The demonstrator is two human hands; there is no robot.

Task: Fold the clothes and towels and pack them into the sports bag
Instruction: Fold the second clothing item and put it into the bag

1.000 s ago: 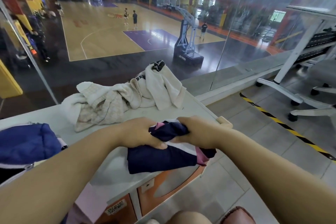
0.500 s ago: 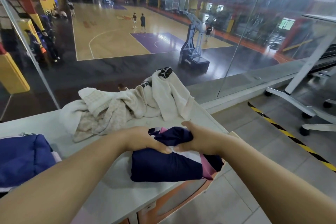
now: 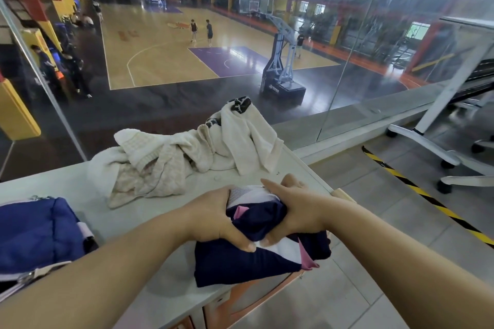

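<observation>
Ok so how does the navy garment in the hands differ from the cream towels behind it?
The navy garment is dark with pink and white panels; the cream towels are mostly pale. The navy garment is bunched into a compact bundle; the cream towels sprawl loose and unfolded. The left hand and right hand grip the navy garment; nothing touches the cream towels. Both rest on the table.

One head-worn camera looks forward and down, close above the left hand point(image 3: 213, 219), right hand point(image 3: 296, 211) and desk point(image 3: 66, 187).
</observation>
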